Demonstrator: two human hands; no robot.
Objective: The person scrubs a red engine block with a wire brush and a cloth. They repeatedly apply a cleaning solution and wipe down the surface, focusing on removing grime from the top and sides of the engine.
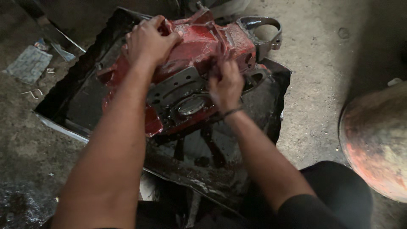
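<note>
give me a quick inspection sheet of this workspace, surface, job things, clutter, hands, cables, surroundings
surface: dirty grey concrete floor, with a shallow black oily metal tray lying on it
job's things: red-painted cast metal engine block tilted in the tray; grey gasket face with a round bore turned toward the camera; dark metal ring bracket at its far end
clutter: flat grey rag or sheet and small bent wire bits left of the tray
grippers: left hand lies over the block's top; right hand on the gasket face, fingers blurred, grip unclear
cables: nothing seen
surroundings: rusty reddish round metal drum at right; wet dark patch lower left
</note>
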